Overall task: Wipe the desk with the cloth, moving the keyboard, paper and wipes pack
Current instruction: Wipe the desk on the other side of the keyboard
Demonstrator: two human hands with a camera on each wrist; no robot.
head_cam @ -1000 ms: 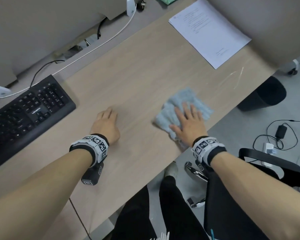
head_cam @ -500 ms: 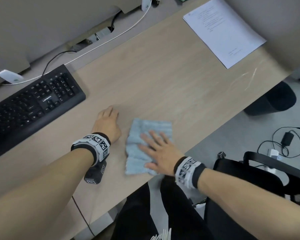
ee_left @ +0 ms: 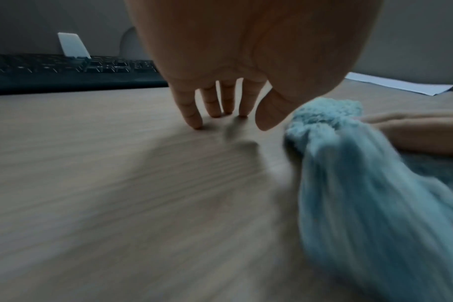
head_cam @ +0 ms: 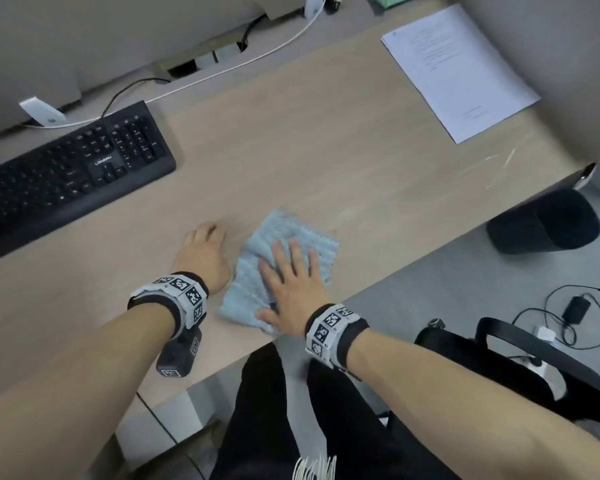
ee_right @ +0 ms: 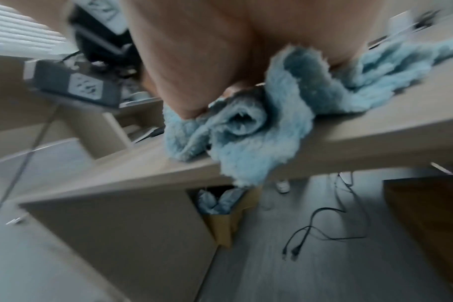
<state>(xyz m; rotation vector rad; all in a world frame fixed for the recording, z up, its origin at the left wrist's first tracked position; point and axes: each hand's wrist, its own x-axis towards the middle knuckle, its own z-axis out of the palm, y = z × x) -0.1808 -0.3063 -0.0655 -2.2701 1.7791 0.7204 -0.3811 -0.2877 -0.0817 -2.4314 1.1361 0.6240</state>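
Wooden desk [head_cam: 291, 140] above grey floor [head_cam: 447, 282]

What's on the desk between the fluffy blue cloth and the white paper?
Nothing: between the cloth and the paper there is only bare desk, as the head view shows.

The cloth [head_cam: 284, 268] lay on the desk [head_cam: 326, 161] at its near edge, under the right hand [head_cam: 291, 285]. The left hand [head_cam: 201, 258] rested just left of the cloth. The keyboard [head_cam: 66, 174] sat far left of it, the paper [head_cam: 458, 67] far behind and right.
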